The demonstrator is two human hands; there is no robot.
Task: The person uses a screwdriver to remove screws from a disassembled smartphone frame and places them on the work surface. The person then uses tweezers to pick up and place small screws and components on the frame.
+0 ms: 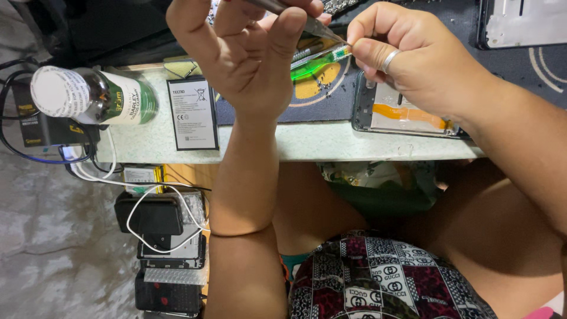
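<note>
Head camera looks down on the left hand (248,56), fingers pinched around metal tweezers (316,28). Their tip meets a tiny part nipped between thumb and forefinger of the right hand (413,59), just above the opened phone (407,115).
</note>
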